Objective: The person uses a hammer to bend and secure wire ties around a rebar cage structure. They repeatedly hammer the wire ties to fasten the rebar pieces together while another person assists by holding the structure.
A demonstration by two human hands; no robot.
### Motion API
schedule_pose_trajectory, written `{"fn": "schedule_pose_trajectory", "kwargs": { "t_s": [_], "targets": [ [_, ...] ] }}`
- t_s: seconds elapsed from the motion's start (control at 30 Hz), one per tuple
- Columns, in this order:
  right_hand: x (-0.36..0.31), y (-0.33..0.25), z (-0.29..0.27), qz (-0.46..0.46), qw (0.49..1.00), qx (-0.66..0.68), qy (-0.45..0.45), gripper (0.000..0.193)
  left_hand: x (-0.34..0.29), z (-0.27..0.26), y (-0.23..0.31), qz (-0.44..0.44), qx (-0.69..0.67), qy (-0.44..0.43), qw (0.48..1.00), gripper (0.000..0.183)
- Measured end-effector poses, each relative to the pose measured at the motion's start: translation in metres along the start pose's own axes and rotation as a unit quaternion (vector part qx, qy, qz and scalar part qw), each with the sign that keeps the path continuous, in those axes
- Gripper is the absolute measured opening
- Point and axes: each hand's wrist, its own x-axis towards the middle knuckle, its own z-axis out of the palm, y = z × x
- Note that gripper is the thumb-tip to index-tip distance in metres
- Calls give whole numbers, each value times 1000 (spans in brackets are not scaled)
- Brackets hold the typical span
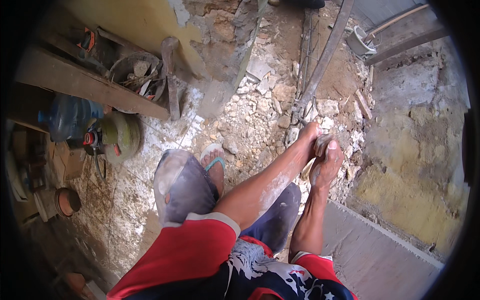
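Note:
My two hands are close together over a heap of rubble (260, 115), right of the middle. My left hand (310, 134) is closed, beside the lower end of a long, flat, worn bar (327, 55). Just below it, my right hand (327, 160) has its fingers curled in and its thumb on top. What the fingers hold, if anything, is hidden by the hands. Dark metal (297, 112) shows at the bar's lower end, near my left hand. Thin steel rods (306, 55) tied as a narrow frame lie alongside the bar.
A rough plastered wall (410, 175) rises on the right, with a grey board (380, 250) below it. On the left are a timber beam (90, 82), a bucket of debris (137, 75), a blue water jug (72, 117) and a green gas cylinder (122, 135). A pale bucket (360, 42) stands far right.

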Motion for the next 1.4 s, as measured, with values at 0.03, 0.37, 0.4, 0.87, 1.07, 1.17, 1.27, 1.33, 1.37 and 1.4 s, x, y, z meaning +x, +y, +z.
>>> {"fn": "schedule_pose_trajectory", "kwargs": {
  "t_s": [0.03,0.37,0.4,0.87,1.07,1.17,1.27,1.33,1.37,1.4],
  "targets": [
    [2,0,2,-4,1000,1,-4,44,-2,-1,2,-4,1,-10,1000,25],
    [1,12,-6,-57,998,1,-29,49,10,-10,-15,-26,-76,-3,997,27],
    [1,14,-7,-71,997,-2,-31,50,15,-11,-19,-21,-80,-3,997,27],
    [-18,35,-24,-110,990,-61,-63,46,25,-43,-32,-29,-100,-118,988,30],
    [-44,48,-28,-119,988,-63,-74,52,10,-55,-32,1,-62,-132,989,24],
    [-28,18,-42,-18,992,-68,-109,52,8,-25,-31,-2,-133,-59,989,18],
    [-6,-41,-45,151,973,-95,-147,49,12,-1,-32,22,-161,-14,987,15],
    [8,-77,-47,347,929,-112,-68,57,7,5,-31,20,-139,7,990,15],
    [18,-84,-49,425,892,-126,-84,51,5,6,-32,23,-133,4,991,15],
    [30,-88,-46,502,848,-140,-100,45,4,7,-32,27,-130,2,991,14]
  ]
}}
